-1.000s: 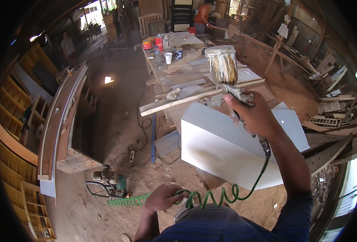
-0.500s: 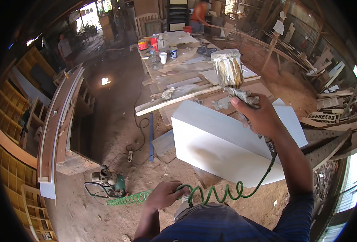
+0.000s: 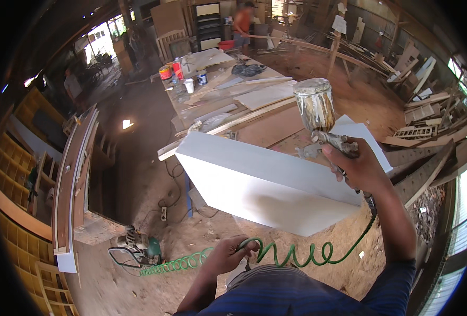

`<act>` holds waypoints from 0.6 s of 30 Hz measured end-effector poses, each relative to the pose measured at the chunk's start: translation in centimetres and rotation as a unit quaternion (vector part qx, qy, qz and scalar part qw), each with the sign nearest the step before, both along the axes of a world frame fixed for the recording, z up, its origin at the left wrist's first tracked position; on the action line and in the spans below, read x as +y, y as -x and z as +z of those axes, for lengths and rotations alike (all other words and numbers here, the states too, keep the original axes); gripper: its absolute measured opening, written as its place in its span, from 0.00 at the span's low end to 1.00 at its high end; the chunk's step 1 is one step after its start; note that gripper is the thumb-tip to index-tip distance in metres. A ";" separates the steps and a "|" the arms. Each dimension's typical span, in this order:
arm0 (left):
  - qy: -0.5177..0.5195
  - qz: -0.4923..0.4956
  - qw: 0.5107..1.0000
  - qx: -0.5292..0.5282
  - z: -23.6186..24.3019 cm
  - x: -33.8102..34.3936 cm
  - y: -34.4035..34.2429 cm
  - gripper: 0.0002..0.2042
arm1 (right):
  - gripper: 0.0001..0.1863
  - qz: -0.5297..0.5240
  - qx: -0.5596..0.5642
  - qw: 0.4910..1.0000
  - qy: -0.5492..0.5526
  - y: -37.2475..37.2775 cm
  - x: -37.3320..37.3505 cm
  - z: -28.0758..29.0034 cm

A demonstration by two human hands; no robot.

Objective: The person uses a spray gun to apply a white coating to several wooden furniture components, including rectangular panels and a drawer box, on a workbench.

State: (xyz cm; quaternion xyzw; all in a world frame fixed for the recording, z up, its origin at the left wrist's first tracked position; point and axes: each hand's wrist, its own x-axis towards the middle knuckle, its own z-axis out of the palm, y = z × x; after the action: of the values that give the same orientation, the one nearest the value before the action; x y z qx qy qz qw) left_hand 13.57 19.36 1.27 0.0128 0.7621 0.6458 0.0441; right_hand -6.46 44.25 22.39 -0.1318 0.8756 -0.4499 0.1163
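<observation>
My right hand (image 3: pixel 361 164) is closed round the grip of a spray gun (image 3: pixel 326 142), whose paint-streaked cup (image 3: pixel 315 105) sits on top. The gun is over the right part of a white box-like panel (image 3: pixel 254 181), its nozzle pointing left. From the gun's lower end a green coiled air hose (image 3: pixel 302 259) sags across in front of me. Down near my body, my left hand (image 3: pixel 233 254) grips a loop of that hose. The hose runs on left to an air compressor (image 3: pixel 138 245) on the dirt floor.
Behind the white panel, a worktable (image 3: pixel 212 100) carries boards, a white cup (image 3: pixel 189 86), paint cans (image 3: pixel 165 72) and a black plastic bag (image 3: pixel 248 70). A long wooden cabinet (image 3: pixel 70 184) stands left. Scrap wood lies right. A person in orange (image 3: pixel 242 23) is at the back.
The spray gun has moved slightly right and down in my right hand. My left hand has shifted a little right with the hose. The view has turned, and the white panel appears farther left.
</observation>
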 end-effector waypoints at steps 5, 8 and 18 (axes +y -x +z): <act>-0.094 0.027 0.994 -0.040 0.3 5.9 0.1 0.16 | 0.25 -0.040 -0.007 0.998 0.044 -1.1 7.4 -0.4; -0.113 0.033 0.992 -0.036 0.6 9.5 0.0 0.17 | 0.26 -0.084 0.000 0.996 0.035 -1.7 11.4 -0.7; -0.055 0.062 0.995 0.058 1.3 17.8 0.6 0.17 | 0.23 -0.091 -0.002 0.995 0.047 -2.9 21.2 -0.9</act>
State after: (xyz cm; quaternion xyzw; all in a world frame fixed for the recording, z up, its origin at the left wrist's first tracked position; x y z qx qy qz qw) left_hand 12.98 37.18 2.53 0.0056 0.7260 0.6865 -0.0414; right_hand -3.60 65.46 21.53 -0.0562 0.8616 -0.4996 0.0704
